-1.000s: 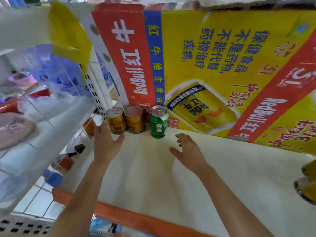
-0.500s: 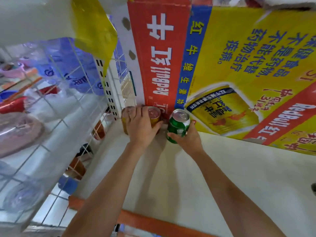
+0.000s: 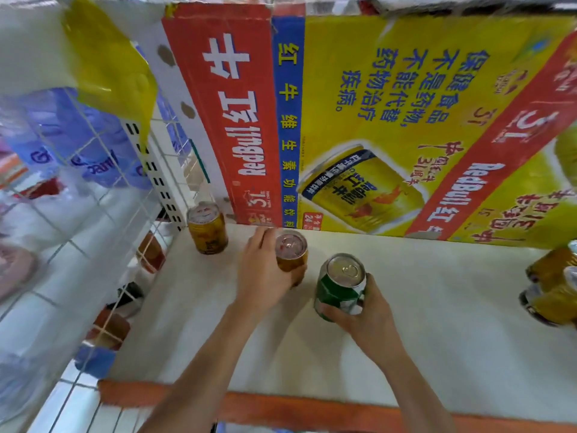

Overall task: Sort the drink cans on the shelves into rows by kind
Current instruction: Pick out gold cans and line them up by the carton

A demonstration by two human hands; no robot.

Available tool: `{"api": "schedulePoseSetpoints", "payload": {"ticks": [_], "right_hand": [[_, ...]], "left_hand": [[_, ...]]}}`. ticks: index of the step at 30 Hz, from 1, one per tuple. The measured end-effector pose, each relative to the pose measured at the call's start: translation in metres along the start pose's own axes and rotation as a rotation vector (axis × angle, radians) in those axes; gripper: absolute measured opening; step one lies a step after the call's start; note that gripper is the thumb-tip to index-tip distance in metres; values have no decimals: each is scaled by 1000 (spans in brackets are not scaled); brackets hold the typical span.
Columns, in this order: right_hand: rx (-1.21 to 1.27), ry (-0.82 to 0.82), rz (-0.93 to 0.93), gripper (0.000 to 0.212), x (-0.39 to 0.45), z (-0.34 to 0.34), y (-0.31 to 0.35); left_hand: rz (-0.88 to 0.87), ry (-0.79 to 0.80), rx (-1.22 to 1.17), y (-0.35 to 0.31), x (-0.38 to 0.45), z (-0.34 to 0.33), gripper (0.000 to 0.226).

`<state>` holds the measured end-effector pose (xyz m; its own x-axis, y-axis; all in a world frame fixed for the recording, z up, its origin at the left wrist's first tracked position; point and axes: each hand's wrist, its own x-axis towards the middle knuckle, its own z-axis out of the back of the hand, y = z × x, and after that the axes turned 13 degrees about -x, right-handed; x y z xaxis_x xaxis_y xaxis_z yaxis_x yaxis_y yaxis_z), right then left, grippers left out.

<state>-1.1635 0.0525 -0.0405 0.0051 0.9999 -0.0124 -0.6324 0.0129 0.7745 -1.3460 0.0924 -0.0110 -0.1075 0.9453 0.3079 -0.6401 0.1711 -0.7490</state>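
L hand [image 3: 265, 276] fingers curl round a gold can [image 3: 292, 256], thumb side at its front, fingertips [image 3: 265, 234] behind near the rim; can upright, pinkish lid up. R hand [image 3: 367, 314] grips a green can [image 3: 340, 285] from below & behind, thumb across its lower front; can tilted, top leaning toward the back. The 2 cans sit just beside each other, not touching, mid-shelf [image 3: 437, 323]. A 2nd gold can [image 3: 207, 228] stands alone at back-left corner, against the Red Bull carton [image 3: 390, 120]. More gold cans [image 3: 555, 285] at far right edge.
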Motion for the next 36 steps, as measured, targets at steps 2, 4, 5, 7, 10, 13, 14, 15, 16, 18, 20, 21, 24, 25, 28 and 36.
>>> {"api": "schedulePoseSetpoints", "payload": {"ticks": [2,4,5,7,10,13,14,15,16,18,20,21,24,25,28,36], "right_hand": [[-9,-51,-28,61,-8,15,-12],[-50,-97,-61,61,-15,33,-25],[-58,-122,-83,62,-18,43,-33],[-24,-177,-158,64,-26,67,-53],[24,-269,-248,64,-37,100,-77],[59,-379,-265,60,-55,140,-100],[70,-410,-271,57,-61,152,-108],[74,-432,-278,55,-67,162,-116],[68,-452,-294,54,-72,171,-124],[35,-491,-349,53,-79,183,-140],[-55,-529,-429,62,-82,193,-154],[-103,-543,-462,69,-82,198,-158],[-143,-547,-490,75,-77,211,-166],[-154,-534,-477,74,-76,214,-167],[-214,-498,-482,72,-73,222,-167],[-756,-276,-626,49,-77,236,-149]], "left_hand": [[-11,34,-40,-12,-8,-17,70],[-20,89,-79,-25,-10,-36,72],[-31,121,-91,-32,-10,-45,73],[-61,181,-112,-50,-9,-67,73],[-93,251,-152,-75,-9,-95,73],[-123,339,-221,-105,-11,-130,70],[-126,363,-251,-115,-12,-141,69],[-130,388,-275,-124,-13,-152,68],[-141,411,-293,-133,-14,-162,67],[-163,455,-314,-150,-15,-182,65],[-172,514,-314,-166,-13,-201,67],[-175,551,-303,-174,-9,-210,70],[-200,643,-253,-196,3,-236,76],[-201,663,-246,-203,6,-244,77],[-196,666,-243,-214,11,-262,76],[-133,628,-271,-200,-1,-257,58]]}}
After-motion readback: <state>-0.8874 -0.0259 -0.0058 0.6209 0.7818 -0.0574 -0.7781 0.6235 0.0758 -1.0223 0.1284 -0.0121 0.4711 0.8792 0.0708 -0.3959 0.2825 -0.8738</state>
